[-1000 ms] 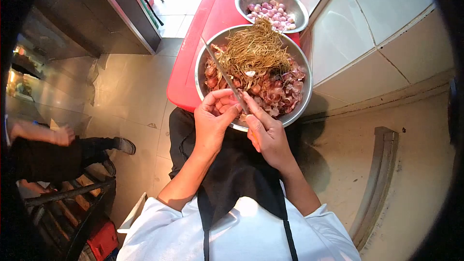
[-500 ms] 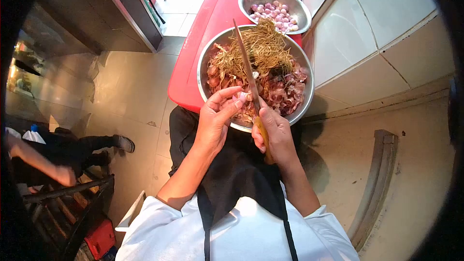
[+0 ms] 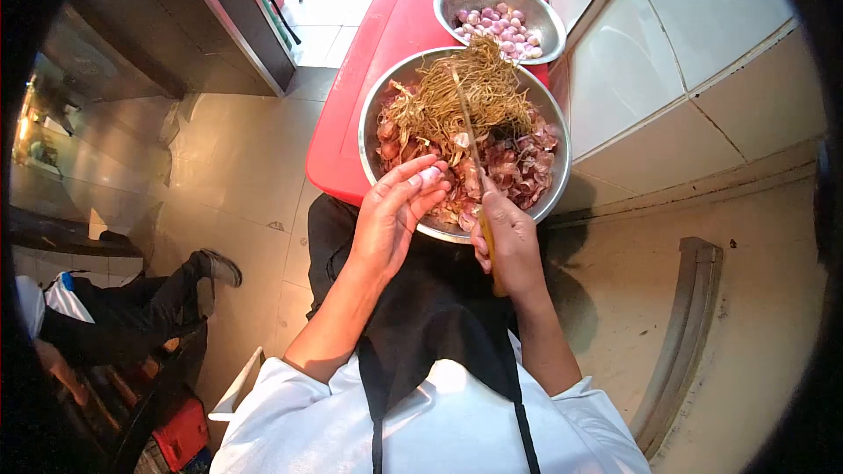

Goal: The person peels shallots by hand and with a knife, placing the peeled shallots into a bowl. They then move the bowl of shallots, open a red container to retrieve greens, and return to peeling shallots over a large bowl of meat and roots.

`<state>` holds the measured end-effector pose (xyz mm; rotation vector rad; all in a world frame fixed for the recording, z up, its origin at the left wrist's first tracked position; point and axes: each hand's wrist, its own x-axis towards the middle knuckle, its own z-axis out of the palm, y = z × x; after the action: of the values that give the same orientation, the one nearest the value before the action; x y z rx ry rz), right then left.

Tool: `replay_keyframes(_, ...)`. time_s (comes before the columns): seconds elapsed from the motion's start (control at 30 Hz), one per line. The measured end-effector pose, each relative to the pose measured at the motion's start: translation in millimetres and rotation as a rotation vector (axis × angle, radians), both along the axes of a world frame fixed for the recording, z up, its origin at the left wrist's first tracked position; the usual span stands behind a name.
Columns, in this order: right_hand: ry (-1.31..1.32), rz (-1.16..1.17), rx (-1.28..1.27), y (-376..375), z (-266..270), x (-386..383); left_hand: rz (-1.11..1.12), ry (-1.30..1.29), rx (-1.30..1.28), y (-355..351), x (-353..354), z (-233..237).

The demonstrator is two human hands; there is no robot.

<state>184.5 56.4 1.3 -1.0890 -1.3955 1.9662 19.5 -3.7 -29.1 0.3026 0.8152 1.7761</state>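
A small peeled shallot [image 3: 428, 175] sits between the fingertips of my left hand [image 3: 386, 215], over the near side of a large metal bowl [image 3: 365, 136]. My right hand [image 3: 509, 241] grips the yellowish handle of a knife [image 3: 466, 117], its long narrow blade pointing away from me above the bowl. Reddish shallot skins [image 3: 518, 165] and unpeeled shallots fill the bowl, with a tangle of dry, straw-coloured roots [image 3: 487, 92] heaped at the far side. Beyond it, a smaller metal bowl [image 3: 556, 31] holds many peeled shallots [image 3: 496, 22].
Both bowls rest on a red lidded box [image 3: 351, 88]. A tiled wall [image 3: 632, 44] runs close along the right. On the left, another person's leg [image 3: 171, 294] and shoe extend over the tiled floor [image 3: 237, 184], near a dark rack and a red container [image 3: 182, 430].
The knife has moved slightly right and away from the shallot, its blade tip lower in view. My left fingers have turned palm-up around the shallot. The person at left has shifted.
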Motion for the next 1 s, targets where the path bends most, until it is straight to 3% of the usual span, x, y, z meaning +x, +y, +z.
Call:
replay_keyframes(0.1, -0.096, 0.078, 0.06, 0.9, 4.9, 2.5, -0.006, 0.022, -0.031, -0.2, 0.7, 1.3)
replay_keyframes(0.27, -0.014, 0.044, 0.141, -3.7, 1.3, -3.1, 0.012, 0.069, -0.026, -0.2, 0.4, 6.0)
replay_keyframes(0.37, -0.019, 0.051, 0.144, -4.9, 6.3, -2.0, 0.102, 0.269, -0.046, 0.2, 5.7, 7.7)
replay_keyframes(0.5, 0.019, 0.142, 0.102, -2.7, 8.2, 2.6, 0.191, 0.819, -0.131, -1.5, 6.7, 9.8)
replay_keyframes(0.6, 0.048, 0.188, -0.008, 0.2, 9.7, 6.1, 0.145, 0.7, -0.087, 0.8, 4.8, 6.6)
replay_keyframes(0.7, 0.053, 0.14, -0.028, -0.6, 11.5, 4.2, 0.05, 0.391, -0.055, 0.9, 0.9, 6.5)
replay_keyframes(1.0, 0.002, 0.111, 0.109, -7.3, 10.1, 2.6, 0.106, 0.386, 0.049, -1.1, 4.3, 8.5)
